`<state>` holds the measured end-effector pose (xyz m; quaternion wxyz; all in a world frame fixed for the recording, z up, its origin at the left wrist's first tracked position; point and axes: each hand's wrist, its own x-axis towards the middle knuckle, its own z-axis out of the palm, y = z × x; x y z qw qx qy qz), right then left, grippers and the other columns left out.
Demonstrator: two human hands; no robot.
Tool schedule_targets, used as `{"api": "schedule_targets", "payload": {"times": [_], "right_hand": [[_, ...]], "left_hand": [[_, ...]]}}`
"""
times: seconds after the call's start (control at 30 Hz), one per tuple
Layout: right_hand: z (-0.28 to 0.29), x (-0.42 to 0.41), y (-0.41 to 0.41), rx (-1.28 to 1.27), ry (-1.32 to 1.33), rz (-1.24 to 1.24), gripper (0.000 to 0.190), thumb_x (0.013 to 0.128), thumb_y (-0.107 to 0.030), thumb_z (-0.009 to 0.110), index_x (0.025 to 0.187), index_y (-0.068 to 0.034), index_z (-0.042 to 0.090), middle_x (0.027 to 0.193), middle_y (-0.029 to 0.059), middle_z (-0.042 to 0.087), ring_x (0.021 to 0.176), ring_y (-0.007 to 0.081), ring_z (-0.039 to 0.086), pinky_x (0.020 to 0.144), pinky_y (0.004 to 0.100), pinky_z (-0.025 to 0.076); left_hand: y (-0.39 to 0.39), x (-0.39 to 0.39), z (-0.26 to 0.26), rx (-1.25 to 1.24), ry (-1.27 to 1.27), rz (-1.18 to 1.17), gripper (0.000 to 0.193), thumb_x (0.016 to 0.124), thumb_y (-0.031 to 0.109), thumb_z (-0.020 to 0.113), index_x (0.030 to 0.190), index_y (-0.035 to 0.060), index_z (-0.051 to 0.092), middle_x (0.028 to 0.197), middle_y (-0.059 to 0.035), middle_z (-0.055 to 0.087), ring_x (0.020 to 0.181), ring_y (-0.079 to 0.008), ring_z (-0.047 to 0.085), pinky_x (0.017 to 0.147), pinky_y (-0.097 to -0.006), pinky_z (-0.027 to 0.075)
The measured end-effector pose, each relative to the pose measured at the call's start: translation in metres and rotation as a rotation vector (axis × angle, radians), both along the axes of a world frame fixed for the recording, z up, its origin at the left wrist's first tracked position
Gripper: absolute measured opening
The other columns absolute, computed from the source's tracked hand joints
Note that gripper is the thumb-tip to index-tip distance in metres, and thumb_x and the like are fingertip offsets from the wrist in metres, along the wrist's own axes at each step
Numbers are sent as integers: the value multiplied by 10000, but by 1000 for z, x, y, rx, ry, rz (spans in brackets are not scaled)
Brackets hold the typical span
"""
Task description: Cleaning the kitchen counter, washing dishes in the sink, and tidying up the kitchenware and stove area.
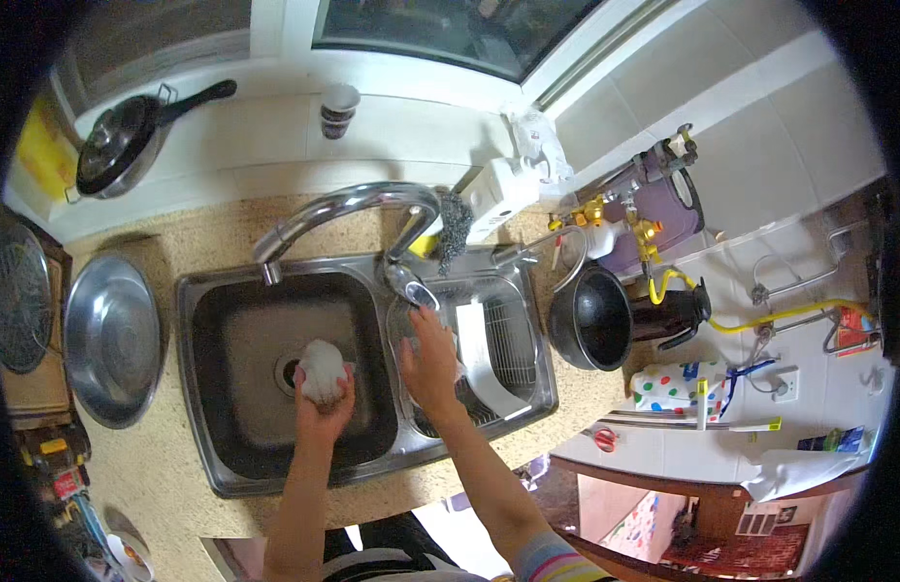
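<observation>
My left hand [326, 415] holds a rounded white item [323, 372], perhaps a wet cloth or a foam-covered thing, over the left basin of the steel double sink [290, 320], beside the drain. My right hand [431, 360] is at the lever of the chrome faucet [348, 196], fingertips at the lever's end. Its palm faces down over the right basin's left part, and something clear or whitish lies partly hidden beneath it. The faucet's spout points down into the left basin; no water stream can be made out.
A metal bowl [113, 340] stands left of the sink, a black pot [592, 318] right of it. The right basin holds a wire rack [511, 342] and a white curved strip [482, 364]. Behind the faucet are a dark scourer [455, 229] and a white container [499, 196].
</observation>
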<state>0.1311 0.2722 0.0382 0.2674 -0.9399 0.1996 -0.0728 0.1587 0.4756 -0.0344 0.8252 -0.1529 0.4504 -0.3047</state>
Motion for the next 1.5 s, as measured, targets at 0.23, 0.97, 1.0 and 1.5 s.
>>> {"api": "schedule_targets", "payload": {"times": [0.23,0.97,1.0,1.5], "right_hand": [[-31,-17,94,1852,124,-672,796,872,-628,647,1444,-112,447,1389,135,547,1267,303,537,1001,495,485],[-57,102,141,239,416,396,321,762,-224,738,965,23,713,1008,196,707,971,376,681,840,453,556],[-67,102,147,178,397,323,312,770,-232,723,949,23,714,1008,194,708,972,375,681,838,458,556],[-5,19,114,2511,-140,431,794,884,-478,692,1508,-115,362,1382,150,551,1242,230,547,995,387,503]], "left_hand": [[14,-36,94,-353,21,149,770,838,385,764,1433,37,420,1337,-202,502,1146,-311,580,818,-369,556],[64,7,-82,1206,-1186,-889,459,917,253,683,1303,83,504,1115,-84,596,985,-243,612,765,-415,530],[57,5,-93,1302,-1229,-816,442,930,255,666,1304,85,504,1111,-86,595,981,-246,614,763,-419,528],[54,-26,124,-402,-183,-410,570,870,407,710,1251,46,487,968,-65,598,842,-173,616,550,-329,504]]}}
